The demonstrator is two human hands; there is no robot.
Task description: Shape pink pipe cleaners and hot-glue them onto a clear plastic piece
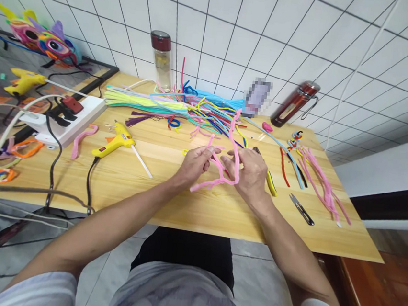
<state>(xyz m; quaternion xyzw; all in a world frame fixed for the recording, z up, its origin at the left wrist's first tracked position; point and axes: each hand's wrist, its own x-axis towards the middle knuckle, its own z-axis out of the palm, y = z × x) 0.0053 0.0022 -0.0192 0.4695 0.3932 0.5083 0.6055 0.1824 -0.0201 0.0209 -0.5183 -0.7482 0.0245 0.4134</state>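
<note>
Between my hands, above the middle of the wooden table, are bent pink pipe cleaners (237, 163) joined into an angular, branching shape. My left hand (198, 162) pinches one pink strand between thumb and fingertips. Curled around the right side of the shape, my right hand (252, 169) grips it with its fingers bent; the fingertips are partly hidden behind the pink stems. One long pink stem rises above the hands, and another sticks out low to the left. Just beyond my right hand lie yellow-handled pliers (271, 183), partly covered by it.
A yellow glue gun (116, 144) with a white stick lies left, near a power strip (73, 119). Coloured pipe cleaners (147, 102) are heaped at the back. Thread snips (301, 209) and pink stems (325, 184) lie right. A glass bottle (162, 62) and red flask (295, 104) stand by the wall.
</note>
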